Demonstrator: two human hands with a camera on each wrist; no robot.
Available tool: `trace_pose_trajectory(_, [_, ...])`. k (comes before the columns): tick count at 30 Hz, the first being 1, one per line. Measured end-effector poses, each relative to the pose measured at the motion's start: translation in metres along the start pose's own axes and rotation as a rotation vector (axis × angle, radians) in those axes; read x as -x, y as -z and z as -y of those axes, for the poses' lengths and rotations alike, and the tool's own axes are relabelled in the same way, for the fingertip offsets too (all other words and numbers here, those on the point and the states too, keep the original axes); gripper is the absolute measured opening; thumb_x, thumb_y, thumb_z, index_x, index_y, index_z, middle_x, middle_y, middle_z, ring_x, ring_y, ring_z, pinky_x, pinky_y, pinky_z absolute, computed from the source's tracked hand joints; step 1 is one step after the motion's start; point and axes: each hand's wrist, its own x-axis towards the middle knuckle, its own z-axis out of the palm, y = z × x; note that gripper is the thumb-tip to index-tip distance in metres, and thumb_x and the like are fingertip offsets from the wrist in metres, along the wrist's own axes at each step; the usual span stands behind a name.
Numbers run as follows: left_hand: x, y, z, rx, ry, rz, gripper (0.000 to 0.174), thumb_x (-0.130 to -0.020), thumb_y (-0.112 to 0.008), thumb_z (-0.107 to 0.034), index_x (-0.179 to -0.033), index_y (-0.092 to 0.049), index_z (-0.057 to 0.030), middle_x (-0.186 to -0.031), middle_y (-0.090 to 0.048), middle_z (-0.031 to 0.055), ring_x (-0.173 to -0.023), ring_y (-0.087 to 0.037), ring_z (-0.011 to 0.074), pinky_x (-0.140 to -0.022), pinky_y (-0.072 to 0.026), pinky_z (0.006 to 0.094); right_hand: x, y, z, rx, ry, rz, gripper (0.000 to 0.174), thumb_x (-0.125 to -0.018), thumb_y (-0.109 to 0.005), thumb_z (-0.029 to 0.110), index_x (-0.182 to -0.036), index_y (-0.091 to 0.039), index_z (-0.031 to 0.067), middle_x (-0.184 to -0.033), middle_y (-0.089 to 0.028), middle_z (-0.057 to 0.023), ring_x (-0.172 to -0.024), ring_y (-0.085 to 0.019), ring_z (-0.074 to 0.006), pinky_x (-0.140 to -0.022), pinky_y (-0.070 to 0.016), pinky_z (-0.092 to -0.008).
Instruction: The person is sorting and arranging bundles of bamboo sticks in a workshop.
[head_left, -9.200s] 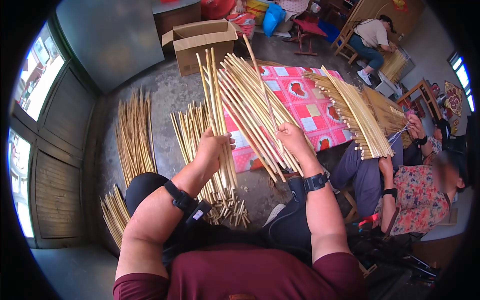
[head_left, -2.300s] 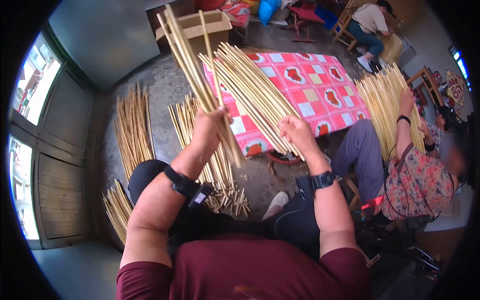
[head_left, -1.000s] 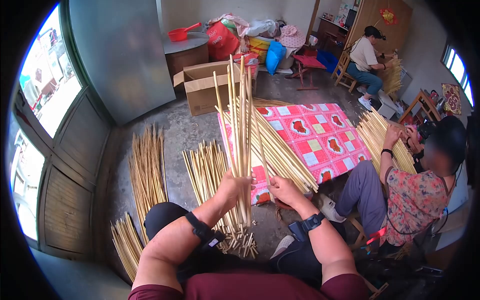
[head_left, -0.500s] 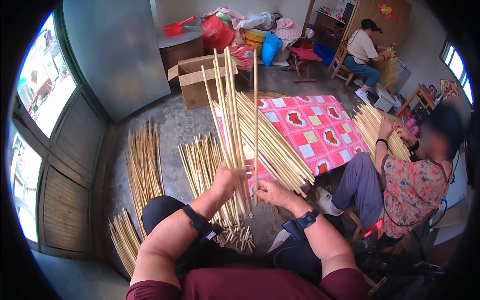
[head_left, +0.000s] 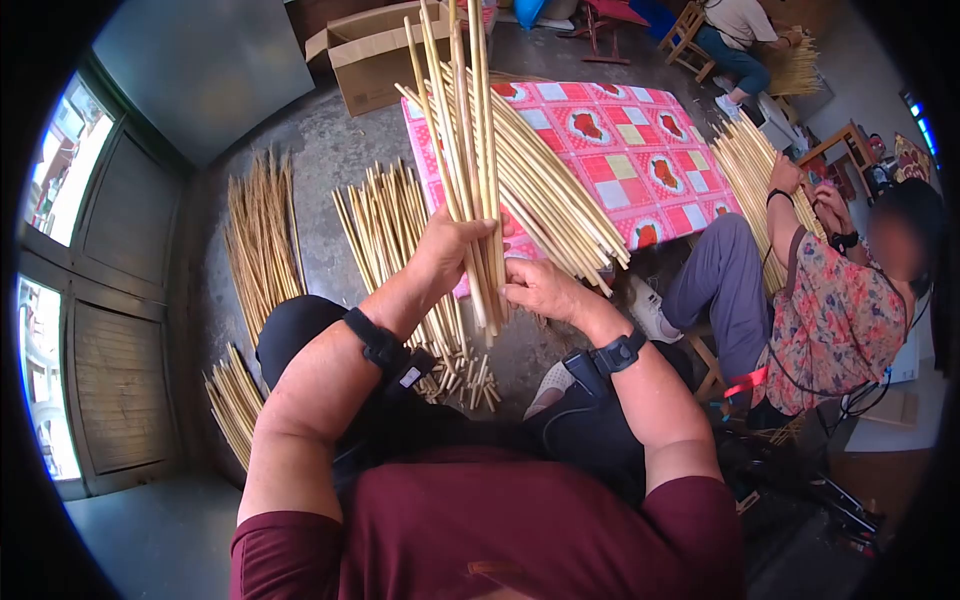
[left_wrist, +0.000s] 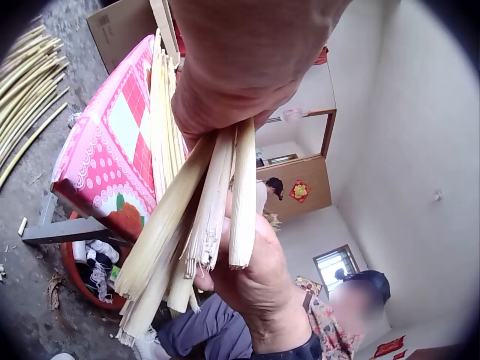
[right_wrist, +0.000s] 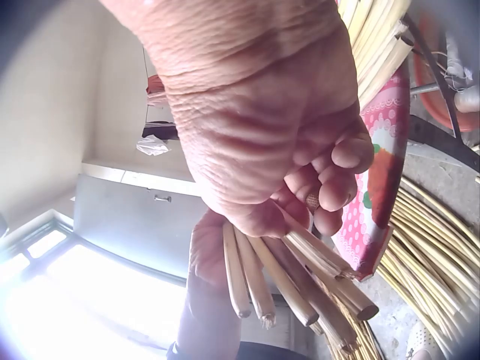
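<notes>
My left hand [head_left: 446, 250] grips a bunch of long, pale yellow plant stalks [head_left: 462, 140], held upright and fanning out at the top. Close beside their lower part, my right hand [head_left: 548, 290] has its fingers curled, thumb and forefinger pinching a stalk at the bunch's right side. In the left wrist view the cut stalk ends [left_wrist: 210, 225] jut below my left fist, overlapping the right hand [left_wrist: 264, 281]. The right wrist view shows the other fingers [right_wrist: 349, 152] curled in. More stalks [head_left: 560, 185] lie slanted on the pink-clothed table [head_left: 690, 180].
Stalk bundles [head_left: 385, 225] and brown tasselled stalks [head_left: 262, 230] lie on the floor to the left, with short cut pieces [head_left: 465, 380] near my feet. A cardboard box [head_left: 375, 65] stands behind. At right, a seated person [head_left: 840, 310] handles other stalks.
The single stalk in my right hand has come left against the bunch held in my left hand. Earlier, my right hand was over the table's stalks. The head view has tilted downward.
</notes>
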Motion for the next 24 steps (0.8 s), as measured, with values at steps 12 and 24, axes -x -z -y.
trace_pose_trajectory(12, [-0.025,-0.014,-0.033,0.248,-0.208,0.024,0.024,-0.086,-0.051,0.003,-0.109,-0.05,0.0071,-0.094,-0.061,0.0142,-0.084,-0.064,0.0229,-0.075,-0.058,0.0371,-0.007,0.001,-0.009,-1.04,0.134,-0.023,0.074,-0.088,-0.029,0.067,-0.126,-0.045,0.0056,-0.106,-0.062,-0.0128,-0.096,-0.063,-0.0239,-0.075,-0.0547,-0.0382])
trace_pose_trajectory(24, [-0.022,-0.031,-0.007,0.046,-0.24,-0.047,0.039,-0.078,-0.053,0.011,-0.113,-0.044,-0.0013,-0.095,-0.057,0.0106,-0.081,-0.063,0.0226,-0.071,-0.0574,0.0368,-0.008,-0.019,-0.015,-1.437,-0.26,-0.132,0.078,-0.084,-0.027,0.073,-0.119,-0.054,0.0091,-0.101,-0.065,-0.0166,-0.086,-0.066,-0.0281,-0.062,-0.0562,-0.04])
